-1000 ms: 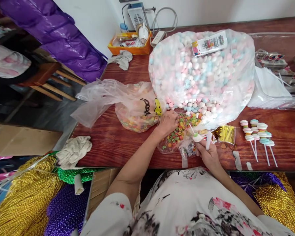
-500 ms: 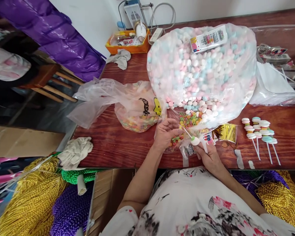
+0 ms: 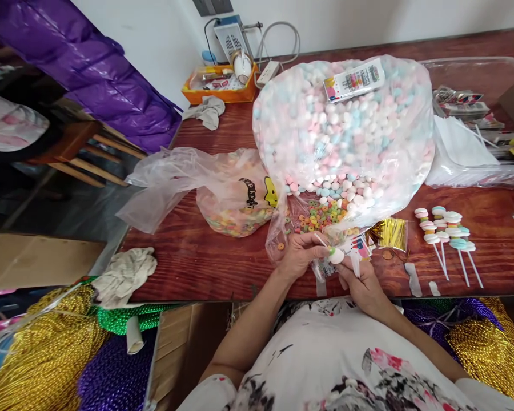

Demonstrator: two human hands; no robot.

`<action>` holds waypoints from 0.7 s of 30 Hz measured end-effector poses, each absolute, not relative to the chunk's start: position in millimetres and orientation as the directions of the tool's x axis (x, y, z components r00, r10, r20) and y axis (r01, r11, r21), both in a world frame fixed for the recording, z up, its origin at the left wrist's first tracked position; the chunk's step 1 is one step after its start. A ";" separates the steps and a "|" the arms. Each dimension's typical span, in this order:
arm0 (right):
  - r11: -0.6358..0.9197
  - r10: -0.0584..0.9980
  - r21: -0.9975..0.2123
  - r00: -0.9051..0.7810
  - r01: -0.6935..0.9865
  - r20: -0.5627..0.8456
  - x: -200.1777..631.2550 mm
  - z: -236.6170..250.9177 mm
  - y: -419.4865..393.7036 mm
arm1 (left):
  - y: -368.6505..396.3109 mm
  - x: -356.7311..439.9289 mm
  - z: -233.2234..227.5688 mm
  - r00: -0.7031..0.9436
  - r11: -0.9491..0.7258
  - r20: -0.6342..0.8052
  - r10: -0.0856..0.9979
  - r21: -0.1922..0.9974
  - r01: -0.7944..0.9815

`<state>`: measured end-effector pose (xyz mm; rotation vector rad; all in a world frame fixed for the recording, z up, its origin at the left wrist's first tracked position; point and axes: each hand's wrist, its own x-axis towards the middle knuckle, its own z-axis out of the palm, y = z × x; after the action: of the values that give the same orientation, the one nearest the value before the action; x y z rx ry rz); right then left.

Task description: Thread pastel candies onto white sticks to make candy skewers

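Floral shirt (image 3: 317, 348) is filling the near edge. Right hand (image 3: 363, 287) is gripping the lower end of a candy stick (image 3: 336, 256); white strip (image 3: 356, 267) is showing by its fingers. Candy stick is slanting between both hands, carrying a white piece and a green ring, tip pointing up-left. Left hand (image 3: 298, 256) is curling at the upper end, thumb right by the green ring; can't tell if it's pinching anything. Loose candy rings (image 3: 323, 213) are lying just beyond the hands. Gold tie packet (image 3: 393, 233) is lying to the right, finished skewers (image 3: 453, 228) farther right. Beyond, yellow-face bag (image 3: 235, 197) is sitting left, big marshmallow bag (image 3: 342, 134) centre, clear bin (image 3: 466, 174) right. Orange tray (image 3: 251, 95) is standing at the back.
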<state>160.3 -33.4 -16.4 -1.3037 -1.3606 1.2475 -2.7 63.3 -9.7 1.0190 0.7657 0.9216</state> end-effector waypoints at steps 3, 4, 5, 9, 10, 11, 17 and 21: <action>-0.086 0.995 -0.996 -0.057 0.030 -0.088 154.5 -27.0 -36.5 | 51.5 9.8 -12.7 0.393 0.161 -0.045 0.918 0.950 -0.267; -0.087 0.996 -0.996 -0.035 0.005 -0.087 153.4 -29.5 -37.3 | 48.3 12.8 -12.2 0.391 0.135 -0.024 0.920 0.957 -0.258; -0.085 0.996 -0.996 -0.015 -0.013 -0.085 152.8 -31.1 -37.9 | 45.9 14.8 -10.8 0.394 0.116 -0.011 0.919 0.963 -0.242; -0.062 0.998 -0.998 0.016 -0.021 -0.062 156.6 -30.9 -35.9 | 50.2 10.5 4.0 0.443 0.089 -0.013 0.896 0.984 -0.151; -0.057 0.998 -0.998 0.037 -0.016 -0.058 159.5 -30.2 -34.1 | 57.1 6.8 9.2 0.470 0.085 -0.021 0.882 0.990 -0.115; -0.056 0.996 -0.998 0.067 -0.015 -0.057 163.3 -29.8 -32.0 | 66.9 2.6 14.2 0.480 0.073 -0.026 0.877 0.994 -0.078; -0.117 0.961 -0.985 0.236 -0.127 -0.145 191.0 -36.3 -22.3 | 167.1 -0.5 16.3 0.409 -0.381 0.215 0.887 0.842 0.381; -0.085 0.973 -0.996 0.212 -0.035 -0.090 195.0 -41.5 -27.3 | 213.0 20.1 -6.1 0.725 -0.615 0.104 0.680 0.620 0.487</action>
<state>195.0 -27.3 -41.5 -1.3486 -0.9873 1.1227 20.1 213.0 -6.1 2.3565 0.8828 0.4466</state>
